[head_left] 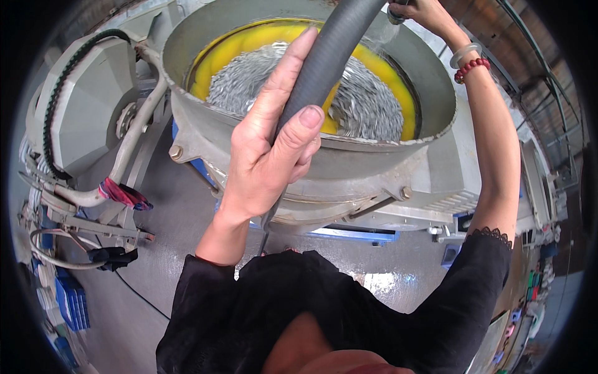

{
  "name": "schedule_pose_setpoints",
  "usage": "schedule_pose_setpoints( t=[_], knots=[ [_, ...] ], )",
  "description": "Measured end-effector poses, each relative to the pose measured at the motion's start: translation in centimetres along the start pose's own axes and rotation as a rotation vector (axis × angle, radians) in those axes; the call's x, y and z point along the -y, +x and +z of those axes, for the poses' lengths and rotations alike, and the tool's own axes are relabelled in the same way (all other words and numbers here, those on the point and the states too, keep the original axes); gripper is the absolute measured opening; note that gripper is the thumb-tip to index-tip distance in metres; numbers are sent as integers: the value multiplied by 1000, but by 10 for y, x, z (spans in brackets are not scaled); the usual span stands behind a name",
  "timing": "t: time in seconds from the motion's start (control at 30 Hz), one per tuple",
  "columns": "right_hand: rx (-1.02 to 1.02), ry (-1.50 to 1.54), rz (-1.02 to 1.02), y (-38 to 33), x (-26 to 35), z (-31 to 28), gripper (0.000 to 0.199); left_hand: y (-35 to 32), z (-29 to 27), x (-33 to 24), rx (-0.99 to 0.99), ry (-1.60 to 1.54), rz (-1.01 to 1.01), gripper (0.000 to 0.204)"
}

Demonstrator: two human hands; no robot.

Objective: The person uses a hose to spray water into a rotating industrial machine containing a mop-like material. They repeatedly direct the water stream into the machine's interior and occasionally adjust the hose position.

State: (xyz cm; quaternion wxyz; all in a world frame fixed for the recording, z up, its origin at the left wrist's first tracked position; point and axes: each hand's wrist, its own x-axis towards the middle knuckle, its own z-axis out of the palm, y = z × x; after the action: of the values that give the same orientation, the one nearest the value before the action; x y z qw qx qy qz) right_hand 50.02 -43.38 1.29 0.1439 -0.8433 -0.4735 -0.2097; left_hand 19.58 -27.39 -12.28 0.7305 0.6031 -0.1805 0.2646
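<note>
My left hand [261, 149] is closed around a thick dark grey ribbed hose [330, 59], with the thumb across it and the index finger stretched along its side. The hose slants over the large round tub [311, 156] and leaves the view at the top. My right hand [420, 11] reaches to the tub's far right side and grips a short round metal fitting [395, 15]; part of this hand is cut off by the upper edge. A faint spray shows below the fitting. Inside the tub's yellow lining [408, 103] lie many small silvery pieces [370, 103], smeared by motion.
A grey many-sided machine drum [87, 103] with a black corrugated hose stands at the left. A red cloth [124, 193] is tied on a bent pipe there. Blue crates [71, 299] stand at lower left. The grey floor [386, 280] looks wet and shiny.
</note>
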Motion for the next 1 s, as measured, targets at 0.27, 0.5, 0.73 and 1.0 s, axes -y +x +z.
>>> schedule_pose_setpoints(
  t=[0.27, 0.5, 0.73, 1.0],
  knots=[
    [153, -75, 123, -60, 11, -38, 19, 4, 9, 0, 44, -133, 1, 67],
    [507, 252, 300, -73, 32, -18, 16, 1, 2, -26, -248, -694, -140, 62],
    [808, 715, 234, -60, 121, 19, 31, -8, -94, -60, -92, -375, -9, 43],
    [876, 1009, -225, 19, 160, 91, 38, -9, -91, -143, -184, 50, 50, 38]
  ],
)
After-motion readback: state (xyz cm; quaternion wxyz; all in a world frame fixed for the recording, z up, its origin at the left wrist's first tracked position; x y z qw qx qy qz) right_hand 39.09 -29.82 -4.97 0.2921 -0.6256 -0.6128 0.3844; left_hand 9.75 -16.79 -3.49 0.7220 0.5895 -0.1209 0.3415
